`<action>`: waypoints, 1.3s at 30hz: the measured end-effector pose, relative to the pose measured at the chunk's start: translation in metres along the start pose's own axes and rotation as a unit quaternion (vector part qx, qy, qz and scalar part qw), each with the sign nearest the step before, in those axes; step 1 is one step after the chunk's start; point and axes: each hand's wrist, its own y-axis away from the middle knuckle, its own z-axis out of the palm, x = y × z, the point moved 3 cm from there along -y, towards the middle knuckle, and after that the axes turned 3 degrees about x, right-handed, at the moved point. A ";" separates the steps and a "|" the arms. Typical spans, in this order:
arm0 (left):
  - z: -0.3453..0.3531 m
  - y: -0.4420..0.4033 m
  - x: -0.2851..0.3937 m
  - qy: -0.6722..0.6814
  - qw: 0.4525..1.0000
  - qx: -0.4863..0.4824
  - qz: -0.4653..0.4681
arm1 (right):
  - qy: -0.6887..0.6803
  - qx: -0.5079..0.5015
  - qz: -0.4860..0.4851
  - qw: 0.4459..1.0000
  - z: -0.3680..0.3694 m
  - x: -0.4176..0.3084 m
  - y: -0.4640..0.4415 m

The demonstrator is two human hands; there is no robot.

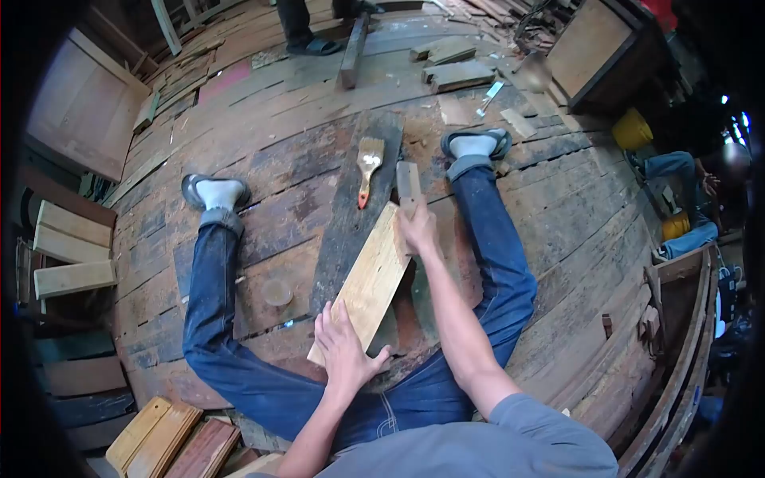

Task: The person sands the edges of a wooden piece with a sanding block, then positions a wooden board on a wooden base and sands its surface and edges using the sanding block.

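A pale wooden board point(368, 275) lies slanted between my legs, its near end toward my lap. Across that near end rests my left hand point(349, 350), fingers spread and thumb apart on the wood. At the far end, my right hand point(419, 229) is closed around a flat, pale rectangular scraper point(409, 182) that points away from me. Its working edge is too unclear to make out. Left of the scraper, a paintbrush point(369, 169) with a red-tipped handle lies on a dark plank point(343, 231), bristles pointing away.
My outstretched legs point(209, 287) flank the board. A small round clear lid or cup point(277, 291) sits on the plank floor. Stacked boards point(151, 438) lie at lower left, wood blocks point(458, 76) farther off. Another person's foot point(315, 46) shows at the top; someone sits at right near a yellow bucket point(632, 129).
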 end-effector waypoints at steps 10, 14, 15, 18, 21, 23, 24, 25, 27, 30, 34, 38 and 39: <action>0.059 -0.041 -0.041 -0.161 0.985 -0.055 0.028 | 0.013 0.015 -0.020 1.000 -0.006 -0.012 -0.004; 0.054 -0.048 -0.053 -0.152 0.986 0.013 0.064 | -0.062 0.025 -0.092 0.994 -0.001 -0.008 -0.003; 0.053 -0.049 -0.056 -0.118 0.991 0.022 0.056 | -0.059 0.024 -0.109 0.992 -0.004 -0.009 0.000; 0.055 -0.044 -0.056 -0.093 0.993 0.035 0.064 | -0.038 0.022 -0.126 0.991 -0.033 -0.024 0.032; 0.057 -0.044 -0.066 -0.038 0.999 -0.001 0.037 | 0.010 -0.011 -0.133 0.991 -0.039 -0.021 0.077; 0.066 -0.045 -0.068 0.016 0.999 0.022 0.029 | 0.046 -0.056 -0.133 0.989 -0.049 -0.020 0.110; 0.064 -0.048 -0.067 -0.003 0.999 0.035 0.019 | 0.071 -0.064 -0.128 0.987 -0.054 -0.020 0.123; 0.068 -0.052 -0.067 -0.027 0.998 0.049 0.027 | 0.091 -0.083 -0.127 0.984 -0.055 -0.024 0.138; 0.055 -0.060 -0.056 0.043 0.994 0.061 0.077 | 0.116 -0.136 -0.148 0.973 -0.057 -0.029 0.162; 0.059 -0.056 -0.059 0.029 0.992 0.068 0.098 | 0.141 -0.183 -0.158 0.960 -0.047 -0.017 0.168; 0.057 -0.056 -0.061 -0.008 0.997 0.028 0.066 | 0.198 -0.154 -0.179 0.951 -0.042 -0.030 0.132; 0.058 -0.057 -0.061 -0.009 0.999 0.006 0.051 | 0.195 -0.120 -0.129 0.965 -0.028 -0.032 0.066; 0.058 -0.057 -0.060 -0.007 0.999 0.008 0.049 | 0.199 -0.114 -0.129 0.965 -0.026 -0.035 0.059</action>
